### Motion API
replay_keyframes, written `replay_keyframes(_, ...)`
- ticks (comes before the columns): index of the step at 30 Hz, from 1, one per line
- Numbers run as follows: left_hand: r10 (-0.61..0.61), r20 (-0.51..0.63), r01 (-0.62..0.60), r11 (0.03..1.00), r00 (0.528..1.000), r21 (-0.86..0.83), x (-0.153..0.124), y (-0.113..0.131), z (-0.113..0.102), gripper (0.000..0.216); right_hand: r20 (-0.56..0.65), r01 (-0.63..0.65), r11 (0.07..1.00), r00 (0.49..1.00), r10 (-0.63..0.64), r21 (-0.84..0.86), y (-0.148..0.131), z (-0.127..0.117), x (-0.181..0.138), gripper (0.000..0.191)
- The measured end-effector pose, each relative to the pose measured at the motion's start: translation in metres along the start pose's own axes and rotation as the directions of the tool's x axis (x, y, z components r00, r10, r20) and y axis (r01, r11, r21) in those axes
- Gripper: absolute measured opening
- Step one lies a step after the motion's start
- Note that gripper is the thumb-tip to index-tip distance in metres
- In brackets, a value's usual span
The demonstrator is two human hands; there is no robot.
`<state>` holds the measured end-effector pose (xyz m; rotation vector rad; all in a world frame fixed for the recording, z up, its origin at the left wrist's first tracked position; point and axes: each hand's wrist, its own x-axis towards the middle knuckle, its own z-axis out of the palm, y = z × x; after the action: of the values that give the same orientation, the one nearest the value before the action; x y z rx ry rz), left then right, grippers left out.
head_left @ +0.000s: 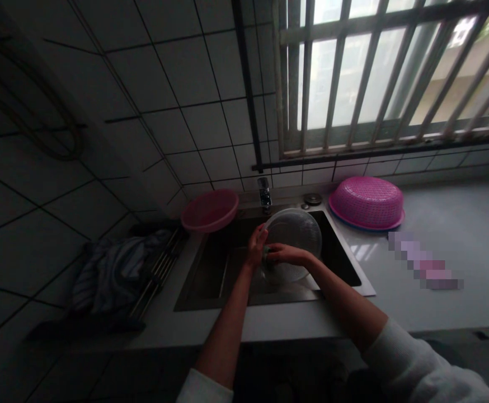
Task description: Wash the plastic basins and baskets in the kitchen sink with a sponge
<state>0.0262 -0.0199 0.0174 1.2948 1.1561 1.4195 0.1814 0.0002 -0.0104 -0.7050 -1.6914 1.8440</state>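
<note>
On the far left, a crumpled, striped cloth (121,271) lies in deep shade beside thin metal rods (167,266); its folds blur together. A smooth, round pink plastic basin (210,211) tilts over the corner of the rectangular steel sink (211,303), whose depths are too dark to read. The left hand (256,246) is clamped on the rim of a translucent, ribbed round bowl (297,235), held tilted over the sink below the shiny faucet (264,193). The right hand (285,253) closes around a small greenish pad (265,254), mostly hidden by fingers, against the bowl. Rightward, an upturned magenta lattice basket (368,201) sits on the glossy surface (458,204), near a pixelated patch.
</note>
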Motion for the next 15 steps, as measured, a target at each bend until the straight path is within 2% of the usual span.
replay_keyframes(2, -0.007, -0.019, 0.007, 1.000, 1.000, 0.011, 0.000, -0.001, -0.003, 0.060, 0.058, -0.045, 0.999, 0.997, 0.045, 0.010, 0.003, 0.005, 0.000, 0.028)
replay_keyframes(4, -0.046, -0.008, 0.046, 0.999, 0.999, 0.007, 0.000, 0.001, -0.002, 0.061, -0.008, 0.018, 0.999, 1.000, -0.017, 0.049, 0.002, 0.006, 0.002, 0.031)
replay_keyframes(6, -0.067, 0.033, 0.068, 0.998, 0.997, -0.004, -0.002, 0.004, 0.001, 0.061, -0.188, 0.136, 0.984, 0.976, -0.113, 0.115, -0.002, 0.002, 0.006, 0.033)
replay_keyframes(8, -0.062, 0.070, 0.064, 0.998, 0.996, -0.020, -0.003, 0.007, 0.004, 0.061, -0.421, 0.256, 0.954, 0.891, -0.170, 0.156, -0.008, -0.006, 0.008, 0.033)
replay_keyframes(10, -0.055, 0.085, 0.058, 0.998, 0.995, -0.039, -0.004, 0.009, 0.006, 0.060, -0.550, 0.315, 0.938, 0.814, -0.188, 0.146, -0.011, -0.012, 0.009, 0.032)
replay_keyframes(11, -0.057, 0.087, 0.061, 0.997, 0.995, -0.046, -0.004, 0.009, 0.006, 0.061, -0.542, 0.312, 0.942, 0.816, -0.199, 0.123, -0.011, -0.013, 0.008, 0.032)
replay_keyframes(12, -0.065, 0.084, 0.069, 0.996, 0.994, -0.050, -0.004, 0.008, 0.006, 0.061, -0.486, 0.287, 0.954, 0.849, -0.208, 0.093, -0.010, -0.013, 0.007, 0.032)
replay_keyframes(14, -0.086, 0.055, 0.089, 0.994, 0.995, -0.059, -0.004, 0.006, 0.003, 0.063, -0.261, 0.180, 0.984, 0.950, -0.170, 0.014, -0.007, -0.008, 0.004, 0.032)
replay_keyframes(15, -0.096, 0.033, 0.098, 0.993, 0.995, -0.064, -0.004, 0.005, 0.001, 0.063, -0.133, 0.114, 0.993, 0.984, -0.117, -0.030, -0.004, -0.005, 0.003, 0.032)
